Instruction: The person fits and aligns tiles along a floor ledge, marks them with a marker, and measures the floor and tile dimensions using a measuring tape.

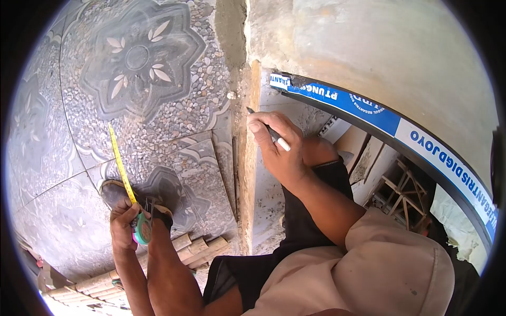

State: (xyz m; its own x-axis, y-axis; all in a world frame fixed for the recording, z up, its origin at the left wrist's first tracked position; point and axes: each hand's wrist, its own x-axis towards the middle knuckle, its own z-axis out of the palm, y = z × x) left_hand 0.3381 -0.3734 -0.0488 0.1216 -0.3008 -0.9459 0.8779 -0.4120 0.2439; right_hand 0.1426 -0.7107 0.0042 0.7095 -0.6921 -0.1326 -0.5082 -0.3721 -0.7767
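My left hand [125,227] is closed around a tape measure [141,229] with a teal case, above my shoe and bare leg. Its yellow blade [119,160] runs out over the patterned floor tiles [89,158], ending near the large grey flower motif. A black marker with a white end [279,140] sits in the pinched fingers of my right hand [282,150]. Its dark tip points at the rough wall edge [246,158] beside the tiles; whether it touches cannot be told. Part of the marker is covered by my fingers.
A blue and white lettered banner strip [390,118] lines a dark curved edge on the right. Wooden frame pieces [403,195] stand below it. Bamboo poles [192,250] lie at lower left. A strip of grey mortar [231,31] borders the tiles at the top.
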